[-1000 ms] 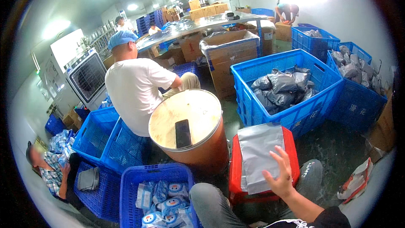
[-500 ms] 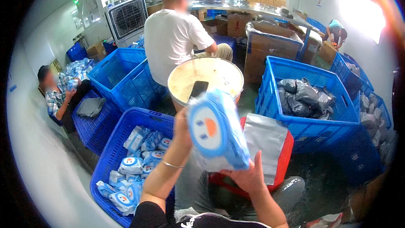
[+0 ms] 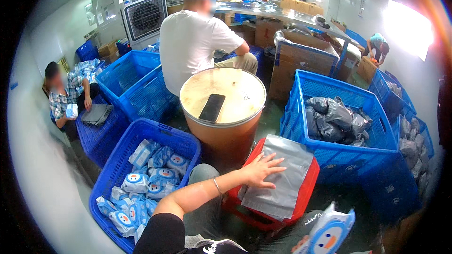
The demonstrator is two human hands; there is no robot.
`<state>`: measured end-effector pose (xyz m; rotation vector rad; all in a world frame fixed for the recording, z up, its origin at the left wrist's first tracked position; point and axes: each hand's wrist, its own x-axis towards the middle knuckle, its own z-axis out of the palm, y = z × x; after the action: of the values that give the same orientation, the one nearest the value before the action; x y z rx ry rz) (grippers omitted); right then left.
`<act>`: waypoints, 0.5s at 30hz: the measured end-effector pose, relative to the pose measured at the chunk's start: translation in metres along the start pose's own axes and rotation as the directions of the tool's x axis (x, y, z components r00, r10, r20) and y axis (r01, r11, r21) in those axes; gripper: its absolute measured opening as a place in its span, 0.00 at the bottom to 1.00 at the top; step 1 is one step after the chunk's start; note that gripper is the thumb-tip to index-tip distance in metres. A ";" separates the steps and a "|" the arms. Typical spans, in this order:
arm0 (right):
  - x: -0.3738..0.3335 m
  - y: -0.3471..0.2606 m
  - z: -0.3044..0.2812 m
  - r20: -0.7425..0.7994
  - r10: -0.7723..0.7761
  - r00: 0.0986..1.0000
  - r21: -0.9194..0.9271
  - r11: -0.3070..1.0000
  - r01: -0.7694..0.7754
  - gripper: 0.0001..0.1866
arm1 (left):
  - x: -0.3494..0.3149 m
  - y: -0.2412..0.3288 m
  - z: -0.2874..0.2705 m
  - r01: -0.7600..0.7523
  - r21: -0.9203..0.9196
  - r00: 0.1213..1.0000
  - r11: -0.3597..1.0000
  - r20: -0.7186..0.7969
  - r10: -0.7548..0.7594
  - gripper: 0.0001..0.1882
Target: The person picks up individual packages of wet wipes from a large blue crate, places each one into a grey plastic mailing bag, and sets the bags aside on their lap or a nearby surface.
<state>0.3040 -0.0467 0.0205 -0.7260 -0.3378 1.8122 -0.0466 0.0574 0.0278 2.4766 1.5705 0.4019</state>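
My left hand [image 3: 262, 171] lies with fingers spread on a stack of flat grey plastic mailing bags [image 3: 294, 157]. The stack rests on a red plastic stool [image 3: 310, 178] in front of my knees. At the lower right, my right hand [image 3: 299, 245] grips a blue and white soft pack of wipes [image 3: 327, 233] with a cartoon face on it. Most of that hand is hidden behind the pack or cut off by the lower edge. Beside my left arm, a blue basket [image 3: 109, 168] contains several similar packs [image 3: 136, 183].
A round drum [image 3: 223, 143] with a black phone [image 3: 212, 108] on its lid stands ahead. On the right, a blue crate [image 3: 346, 153] holds filled grey bags [image 3: 336, 117]. One co-worker [image 3: 197, 47] sits beyond the drum; another [image 3: 66, 94] sits at the left by stacked crates.
The pack of wipes went from in front of me to the lower right in my right hand. My left hand let go of it and came down onto the grey bags.
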 end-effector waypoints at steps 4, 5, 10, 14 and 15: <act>-0.001 -0.034 -0.017 -0.087 -0.216 0.972 -0.018 0.976 0.215 0.51 | -0.010 0.011 0.023 0.078 0.142 0.997 0.987 -0.007 -0.078 0.43; -0.002 -0.040 -0.020 -0.099 -0.256 0.962 -0.017 0.967 0.256 0.51 | -0.012 0.016 0.027 0.116 0.147 0.993 0.982 -0.038 -0.111 0.42; 0.005 -0.046 -0.021 -0.131 -0.337 0.932 0.009 0.940 0.341 0.49 | -0.009 0.045 0.035 0.380 0.236 0.925 0.894 -0.079 -0.372 0.41; 0.009 -0.040 0.001 -0.088 -0.289 0.953 -0.054 0.957 0.285 0.47 | -0.020 0.030 0.025 0.420 0.120 0.881 0.899 -0.291 -0.373 0.37; 0.012 -0.041 0.007 -0.056 -0.285 0.957 -0.089 0.956 0.280 0.47 | -0.018 0.033 0.019 0.357 0.044 0.863 0.933 -0.396 -0.312 0.34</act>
<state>0.3276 -0.0198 0.0448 -0.7531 -0.4473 1.5067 -0.0190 0.0266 0.0170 2.2250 2.1914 0.7953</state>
